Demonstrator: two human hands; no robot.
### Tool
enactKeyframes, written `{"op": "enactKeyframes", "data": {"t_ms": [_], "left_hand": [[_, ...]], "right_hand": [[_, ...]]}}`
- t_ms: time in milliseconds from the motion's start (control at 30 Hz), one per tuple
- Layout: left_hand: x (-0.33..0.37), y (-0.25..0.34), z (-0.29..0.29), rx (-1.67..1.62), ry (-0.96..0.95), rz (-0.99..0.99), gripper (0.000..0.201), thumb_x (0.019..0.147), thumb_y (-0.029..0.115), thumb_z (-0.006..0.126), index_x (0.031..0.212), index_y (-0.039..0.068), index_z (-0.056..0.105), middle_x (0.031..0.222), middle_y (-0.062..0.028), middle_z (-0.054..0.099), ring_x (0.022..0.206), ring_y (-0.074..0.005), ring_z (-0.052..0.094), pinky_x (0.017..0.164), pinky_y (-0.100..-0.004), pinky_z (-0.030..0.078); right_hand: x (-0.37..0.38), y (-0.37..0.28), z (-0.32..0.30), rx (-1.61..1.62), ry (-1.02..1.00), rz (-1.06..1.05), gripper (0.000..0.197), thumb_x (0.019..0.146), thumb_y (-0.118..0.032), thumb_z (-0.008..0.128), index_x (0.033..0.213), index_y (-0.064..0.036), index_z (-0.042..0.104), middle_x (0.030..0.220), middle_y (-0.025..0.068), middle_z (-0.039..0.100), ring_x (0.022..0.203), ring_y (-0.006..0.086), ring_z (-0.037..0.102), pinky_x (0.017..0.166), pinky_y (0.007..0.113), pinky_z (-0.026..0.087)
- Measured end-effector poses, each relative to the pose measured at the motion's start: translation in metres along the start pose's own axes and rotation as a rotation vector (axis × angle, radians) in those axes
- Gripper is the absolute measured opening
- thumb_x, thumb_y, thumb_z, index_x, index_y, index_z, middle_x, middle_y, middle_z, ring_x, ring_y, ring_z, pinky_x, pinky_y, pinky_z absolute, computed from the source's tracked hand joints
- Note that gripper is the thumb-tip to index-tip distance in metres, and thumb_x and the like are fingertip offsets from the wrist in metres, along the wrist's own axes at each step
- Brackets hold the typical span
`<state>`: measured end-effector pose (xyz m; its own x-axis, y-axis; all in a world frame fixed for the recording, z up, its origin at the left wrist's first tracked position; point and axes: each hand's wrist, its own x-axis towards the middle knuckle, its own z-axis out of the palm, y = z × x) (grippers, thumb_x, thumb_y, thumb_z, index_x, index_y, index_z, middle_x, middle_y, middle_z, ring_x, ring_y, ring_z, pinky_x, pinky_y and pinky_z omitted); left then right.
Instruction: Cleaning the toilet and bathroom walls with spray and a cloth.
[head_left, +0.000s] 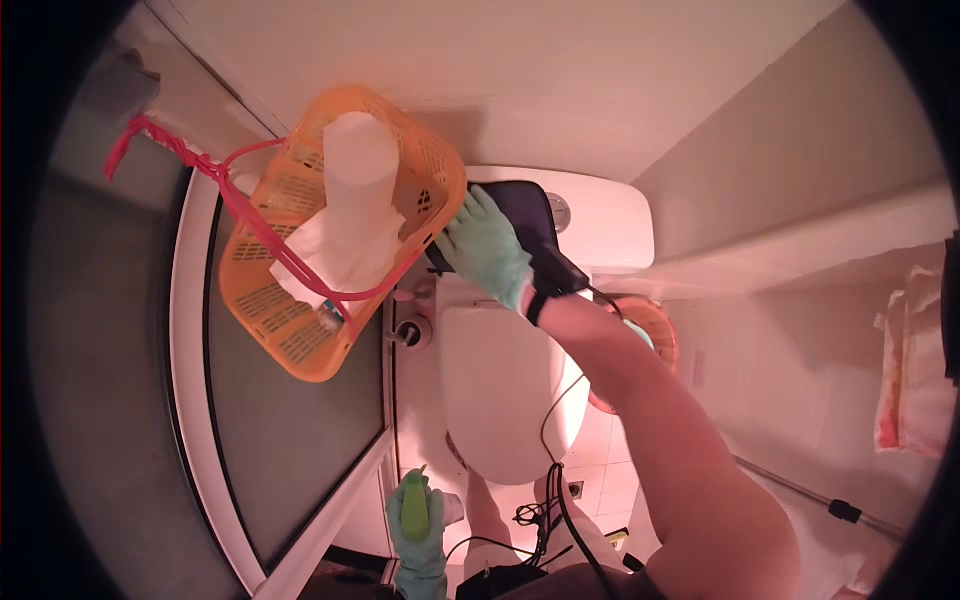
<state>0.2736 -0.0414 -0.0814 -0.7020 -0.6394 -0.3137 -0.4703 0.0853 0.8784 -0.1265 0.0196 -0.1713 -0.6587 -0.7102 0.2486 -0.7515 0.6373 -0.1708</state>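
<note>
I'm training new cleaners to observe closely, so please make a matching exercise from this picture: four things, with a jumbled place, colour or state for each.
Things
1. paper roll
2. toilet lid
3. spray bottle
4. right hand

Places, colours and states
A. green-topped, gripped by the left hand
B. pale green glove, with a black band at the wrist
C. inside the orange plastic basket
D. white and closed

Right pairs: 1-C, 2-D, 3-A, 4-B.
</note>
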Motion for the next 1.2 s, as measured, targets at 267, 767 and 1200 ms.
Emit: {"op": "enactKeyframes", "data": {"t_ms": [267, 767, 1200], "left_hand": [[0.002, -0.002, 0.019, -0.038, -0.139, 0.131, 0.043, 0.082, 0.000, 0.071, 0.122, -0.002, 0.055, 0.108, -0.0094, 0.062, 0.092, -0.0159, 0.059, 0.081, -0.0270, 0.049], [0.014, -0.020, -0.003, -0.059, -0.138, 0.016, 0.043, 0.081, -0.003, 0.071, 0.121, -0.002, 0.055, 0.109, -0.0097, 0.062, 0.092, -0.0142, 0.060, 0.082, -0.0262, 0.050], [0.004, 0.013, 0.061, -0.017, -0.199, 0.068, 0.043, 0.081, -0.001, 0.071, 0.120, -0.002, 0.055, 0.113, -0.0110, 0.061, 0.096, -0.0159, 0.060, 0.086, -0.0274, 0.049]], "right_hand": [[-0.083, 0.069, -0.034, -0.019, 0.076, 0.021, 0.049, 0.091, -0.020, 0.052, 0.136, 0.0014, 0.049, 0.139, 0.0199, 0.049, 0.132, 0.0337, 0.044, 0.112, 0.043, 0.031], [-0.033, 0.019, -0.015, -0.084, 0.036, 0.246, 0.062, 0.096, -0.035, 0.044, 0.145, 0.0018, 0.037, 0.152, 0.0161, 0.035, 0.143, 0.0287, 0.029, 0.118, 0.041, 0.017], [-0.120, 0.193, -0.045, -0.252, 0.261, 0.565, 0.057, 0.096, -0.031, 0.046, 0.140, 0.0041, 0.041, 0.145, 0.0208, 0.043, 0.137, 0.0337, 0.037, 0.116, 0.045, 0.024]]}}
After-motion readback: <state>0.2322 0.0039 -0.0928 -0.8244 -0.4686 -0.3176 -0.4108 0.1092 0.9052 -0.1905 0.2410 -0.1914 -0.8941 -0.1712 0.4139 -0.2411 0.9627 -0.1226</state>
